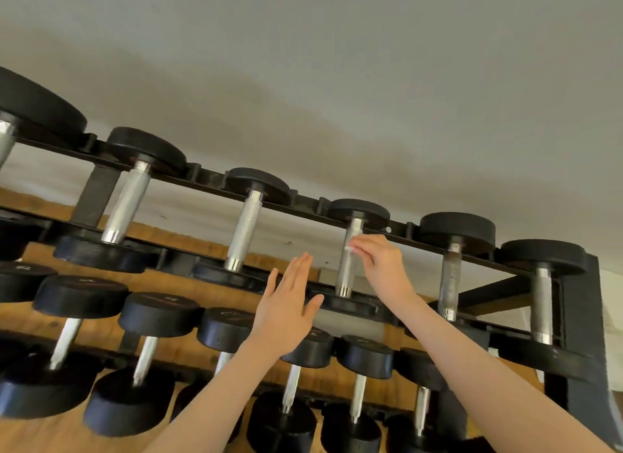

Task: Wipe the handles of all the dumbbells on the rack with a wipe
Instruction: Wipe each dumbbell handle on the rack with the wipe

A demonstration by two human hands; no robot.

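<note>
You had a plain grey wall (337, 65) above, and a brown wooden floor (43, 432) below showing between the tiers.

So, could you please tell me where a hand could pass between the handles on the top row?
Widest gaps flank the middle handle. The right hand holds a wipe on the next handle. The lower row is crowded.
</note>
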